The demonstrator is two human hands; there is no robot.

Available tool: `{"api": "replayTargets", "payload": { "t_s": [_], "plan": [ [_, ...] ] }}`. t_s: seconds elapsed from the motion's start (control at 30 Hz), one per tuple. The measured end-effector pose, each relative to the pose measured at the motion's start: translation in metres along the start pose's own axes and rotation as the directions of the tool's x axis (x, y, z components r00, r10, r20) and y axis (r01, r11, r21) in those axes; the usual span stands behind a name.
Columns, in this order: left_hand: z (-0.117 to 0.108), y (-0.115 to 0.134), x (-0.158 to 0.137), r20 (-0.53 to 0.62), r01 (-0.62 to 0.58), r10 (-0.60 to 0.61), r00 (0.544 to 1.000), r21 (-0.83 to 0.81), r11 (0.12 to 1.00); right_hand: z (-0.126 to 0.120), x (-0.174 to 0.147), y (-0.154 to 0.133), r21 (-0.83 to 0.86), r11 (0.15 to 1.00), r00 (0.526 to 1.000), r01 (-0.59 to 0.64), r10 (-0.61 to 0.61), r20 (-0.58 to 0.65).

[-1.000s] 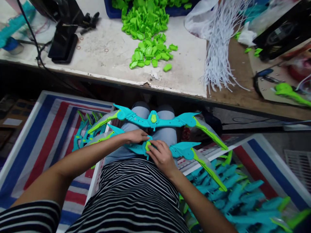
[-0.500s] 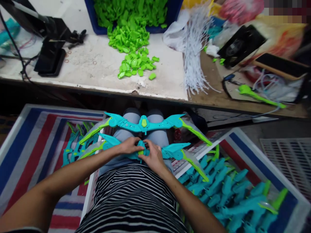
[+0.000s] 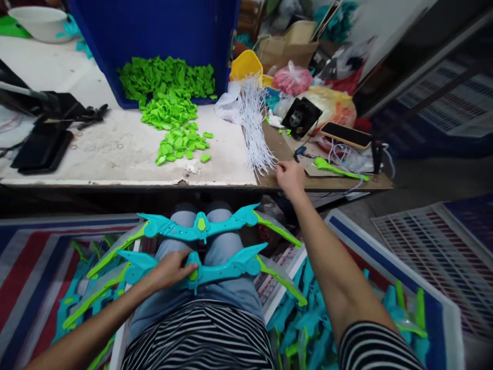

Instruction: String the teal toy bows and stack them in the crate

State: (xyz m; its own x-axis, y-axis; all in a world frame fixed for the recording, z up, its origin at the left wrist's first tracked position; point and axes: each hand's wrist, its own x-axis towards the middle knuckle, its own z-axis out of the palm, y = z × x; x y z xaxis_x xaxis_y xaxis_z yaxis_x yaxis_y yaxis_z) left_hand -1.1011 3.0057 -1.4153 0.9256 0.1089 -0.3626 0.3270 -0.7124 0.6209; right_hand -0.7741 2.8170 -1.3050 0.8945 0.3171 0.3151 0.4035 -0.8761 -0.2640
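Note:
Across my lap lie two turquoise toy bows with lime-green limbs. My left hand point(image 3: 172, 268) is closed around the middle of the nearer toy bow point(image 3: 227, 271), its thumb by the green centre piece. The farther toy bow point(image 3: 223, 227) rests over my knees, untouched. Out at the table's front edge, my right hand point(image 3: 290, 178) pinches at the loose ends of a bundle of white strings point(image 3: 256, 136). How many strings are between its fingertips cannot be made out.
Small green plastic pieces point(image 3: 179, 141) spill from a tipped blue bin point(image 3: 162, 36) onto the table. A phone point(image 3: 346, 134), a small black fan point(image 3: 301, 117) and a green limb point(image 3: 339, 168) lie at right. Crates with toy bows point(image 3: 300, 313) flank my legs.
My right hand has left the nearer toy bow and reached forward right to the white strings. My left hand stays on that bow. The view has shifted up and right.

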Motion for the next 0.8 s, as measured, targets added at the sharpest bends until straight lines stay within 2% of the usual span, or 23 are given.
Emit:
{"api": "replayTargets", "payload": {
  "t_s": [0.07,0.13,0.17,0.2,0.23,0.33,0.4,0.5,0.67,0.8],
  "plan": [
    [-0.002,0.006,-0.001,-0.203,-0.026,0.057,0.978,0.149,0.988,0.000,0.035,0.009,-0.092,0.995,0.995,-0.022,0.031,0.091],
    [-0.008,0.012,0.006,-0.412,-0.078,0.201,0.889,0.296,0.952,0.003,0.055,0.011,-0.115,0.993,0.978,-0.014,0.038,0.207],
    [-0.012,0.015,0.012,-0.463,-0.100,0.273,0.843,0.363,0.926,0.005,0.060,0.011,-0.115,0.993,0.966,-0.007,0.037,0.257],
    [-0.015,0.016,0.020,-0.468,-0.117,0.324,0.822,0.418,0.901,0.007,0.065,0.010,-0.112,0.994,0.957,-0.005,0.038,0.289],
    [-0.019,0.017,0.027,-0.440,-0.126,0.347,0.828,0.457,0.880,0.009,0.068,0.008,-0.107,0.994,0.952,-0.009,0.042,0.304],
    [-0.023,0.012,0.046,-0.309,-0.107,0.293,0.905,0.499,0.860,0.010,0.078,0.007,-0.075,0.995,0.946,-0.059,0.079,0.315],
    [-0.022,0.006,0.050,-0.283,-0.096,0.266,0.922,0.498,0.862,0.007,0.084,0.010,-0.028,0.993,0.930,-0.111,0.113,0.349],
    [-0.020,-0.004,0.047,-0.319,-0.109,0.289,0.903,0.480,0.870,0.000,0.085,0.024,0.064,0.983,0.911,-0.173,0.135,0.389],
    [-0.024,-0.009,0.043,-0.332,-0.107,0.301,0.894,0.495,0.862,-0.015,0.063,0.058,0.158,0.970,0.923,-0.186,0.117,0.367],
    [-0.025,-0.007,0.044,-0.326,-0.094,0.288,0.900,0.501,0.860,-0.022,0.035,0.082,0.348,0.872,0.872,-0.345,0.161,0.461]
  ]
}}
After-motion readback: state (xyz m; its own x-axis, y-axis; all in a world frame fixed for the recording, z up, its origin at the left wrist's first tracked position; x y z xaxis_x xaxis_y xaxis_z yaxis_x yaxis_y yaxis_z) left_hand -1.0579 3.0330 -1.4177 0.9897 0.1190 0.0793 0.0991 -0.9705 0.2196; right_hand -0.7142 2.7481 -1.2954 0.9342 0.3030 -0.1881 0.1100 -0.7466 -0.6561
